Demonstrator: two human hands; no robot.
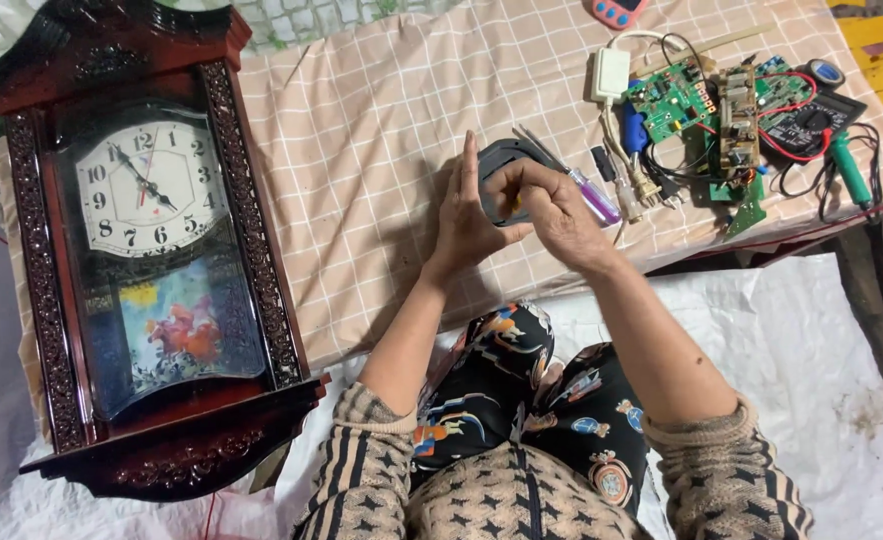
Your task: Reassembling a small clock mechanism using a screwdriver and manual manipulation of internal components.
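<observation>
- Holding a dark, rounded plastic part [501,160] upright at the head view's centre, the left hand [466,225] braces it with flat, straight fingers.
- Right hand [551,205] is curled narrowly against the part's face, pinching something small — what, I cannot tell.
- Steady bracing and light pressure would serve best here.
- Screwdriver [586,190] lies at 3 o'clock, circuit boards [706,110] at 2, wall clock [151,250] at 9 — on checked cloth [381,110].

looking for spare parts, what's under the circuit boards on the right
Under the circuit boards lie tangled black and red wires and the checked cloth. A black meter sits partly beneath them. Anything else below is covered.
</observation>
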